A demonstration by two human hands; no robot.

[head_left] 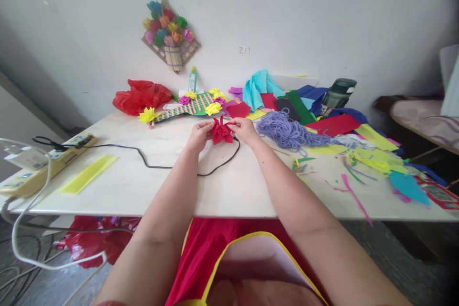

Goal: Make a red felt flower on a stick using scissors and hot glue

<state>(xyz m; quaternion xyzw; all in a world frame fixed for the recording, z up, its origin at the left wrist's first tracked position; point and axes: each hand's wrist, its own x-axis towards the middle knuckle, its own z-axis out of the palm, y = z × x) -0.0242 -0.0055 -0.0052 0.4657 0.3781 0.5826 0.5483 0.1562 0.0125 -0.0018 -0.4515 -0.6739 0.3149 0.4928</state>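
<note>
A red paper flower (221, 133) with pointed petals is held up over the middle of the table. My left hand (201, 135) pinches its left side between thumb and fingers. On the other side, my right hand (244, 130) grips a petal with its fingertips. Just behind the flower lies a green guitar-shaped craft (195, 106) with pink strips, edged with yellow and purple paper flowers. A black cord (217, 169) runs across the tabletop below my hands.
A heap of purple yarn (287, 130) lies to the right, among coloured paper sheets, scraps and a dark bottle (339, 95). At left are a power strip (46, 165) and a yellow paper strip (89, 174). A red plastic bag (141, 96) sits behind.
</note>
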